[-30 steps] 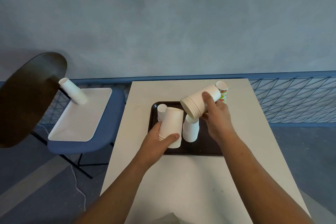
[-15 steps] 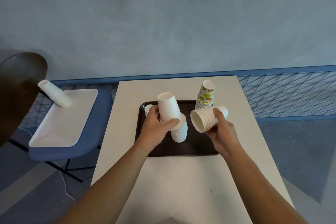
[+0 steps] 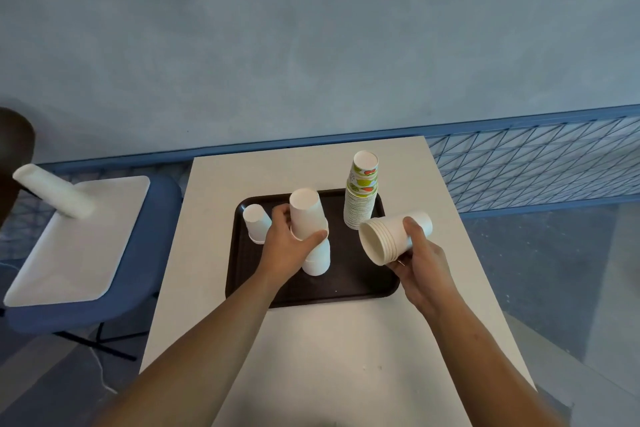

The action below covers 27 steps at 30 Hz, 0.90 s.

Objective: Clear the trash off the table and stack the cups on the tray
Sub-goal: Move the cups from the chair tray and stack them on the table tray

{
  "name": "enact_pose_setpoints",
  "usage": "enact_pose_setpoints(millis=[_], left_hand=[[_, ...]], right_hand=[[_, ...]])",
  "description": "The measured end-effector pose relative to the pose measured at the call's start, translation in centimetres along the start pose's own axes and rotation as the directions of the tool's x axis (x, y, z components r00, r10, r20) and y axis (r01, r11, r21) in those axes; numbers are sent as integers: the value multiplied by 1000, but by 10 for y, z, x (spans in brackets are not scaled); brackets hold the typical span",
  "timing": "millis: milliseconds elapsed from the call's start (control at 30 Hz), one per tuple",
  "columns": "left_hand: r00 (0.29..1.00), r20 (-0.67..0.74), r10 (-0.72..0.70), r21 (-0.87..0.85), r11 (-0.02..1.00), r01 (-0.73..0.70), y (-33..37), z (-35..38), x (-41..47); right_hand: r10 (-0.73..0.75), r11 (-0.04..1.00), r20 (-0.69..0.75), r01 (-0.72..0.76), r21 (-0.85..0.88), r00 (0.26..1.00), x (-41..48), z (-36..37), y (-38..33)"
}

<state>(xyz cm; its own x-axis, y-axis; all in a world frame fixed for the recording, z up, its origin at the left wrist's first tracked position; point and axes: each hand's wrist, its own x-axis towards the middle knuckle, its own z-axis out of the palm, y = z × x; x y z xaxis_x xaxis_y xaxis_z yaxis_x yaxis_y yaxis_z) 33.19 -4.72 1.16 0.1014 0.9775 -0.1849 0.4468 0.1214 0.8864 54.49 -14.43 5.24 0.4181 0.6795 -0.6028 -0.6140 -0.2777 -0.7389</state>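
Head view: what has the left hand (image 3: pixel 287 250) got?

Its fingers and thumb are wrapped round an upturned white cup stack (image 3: pixel 306 213), held over the top of a lower white stack (image 3: pixel 317 260) standing on the dark tray (image 3: pixel 353 288). Whether the two are fully nested, I cannot tell.

And the right hand (image 3: pixel 420 267)?

It grasps a sideways bundle of white cups (image 3: pixel 391 236), mouth facing left, above the tray's right edge.

What else is on the tray?

A small upturned cup (image 3: pixel 257 222) stands at the left, just beside the left hand. A tall fruit-printed stack (image 3: pixel 362 198) stands at the far right corner. The tray lies on the pale table (image 3: pixel 311 357).

Beyond the table?

To the left, a blue chair (image 3: pixel 145 270) carries a white tray (image 3: pixel 76 246) with a leaning tube of cups (image 3: pixel 52 196).
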Motion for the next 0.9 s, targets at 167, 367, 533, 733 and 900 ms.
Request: enact_pose_setpoints(millis=[167,367,533,733,900], left_hand=[[1000,22,-17,63,998,15,-27,12,2],[997,76,-7,72,997,1,-30,11,3],[994,6,112,68,991,-112,-21,0,4],[994,53,99,87,991,-103,-15,-4,3],[993,93,66,133,988,-78,-14,-14,-10]], right_hand=[[3,1000,-7,-3,2,1000,8,-3,-3],[3,1000,35,-3,-5,999,15,6,-5],[-1,1000,67,3,-20,998,17,8,0],[-9,998,89,14,-61,996,13,23,5],[-116,986,130,130,-101,985,10,50,-2]])
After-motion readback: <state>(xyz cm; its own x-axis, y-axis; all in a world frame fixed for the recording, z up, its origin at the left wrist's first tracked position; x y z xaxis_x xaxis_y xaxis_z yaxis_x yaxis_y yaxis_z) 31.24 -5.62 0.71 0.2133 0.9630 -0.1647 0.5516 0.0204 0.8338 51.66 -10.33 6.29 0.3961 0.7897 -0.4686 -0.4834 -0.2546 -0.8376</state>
